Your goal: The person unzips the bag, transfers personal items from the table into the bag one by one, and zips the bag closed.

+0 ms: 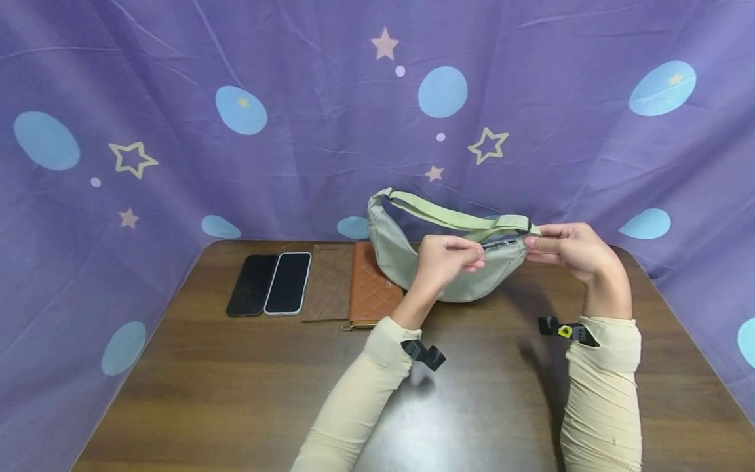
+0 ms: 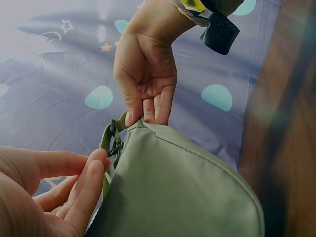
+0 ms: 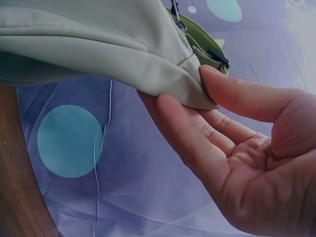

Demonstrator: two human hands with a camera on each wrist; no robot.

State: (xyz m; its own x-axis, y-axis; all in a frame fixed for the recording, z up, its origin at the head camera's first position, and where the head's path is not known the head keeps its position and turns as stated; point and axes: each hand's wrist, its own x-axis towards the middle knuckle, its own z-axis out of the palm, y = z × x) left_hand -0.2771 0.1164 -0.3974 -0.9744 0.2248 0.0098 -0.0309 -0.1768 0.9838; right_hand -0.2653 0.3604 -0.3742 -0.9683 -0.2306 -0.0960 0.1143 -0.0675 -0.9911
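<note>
Bag [image 1: 472, 285] between left hand [image 1: 449, 257] and right hand [image 1: 575, 250]: smooth matt cloth, woven strap [image 1: 436, 212], metallic-looking zipper [image 1: 498, 246]. Left of left hand: quilted leather-look wallet [image 1: 373, 292], glossy-screened phone [image 1: 288, 285]. Below: shiny wood-grain table [image 1: 236, 393].

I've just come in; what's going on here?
A person's left grip pinches the small dark zipper pull on a pale-green fabric shoulder bag, while the right grip holds the bag's end. To the left, an orange-brown quilted wallet and a rectangular white-edged phone lie on the brown wooden table.
</note>
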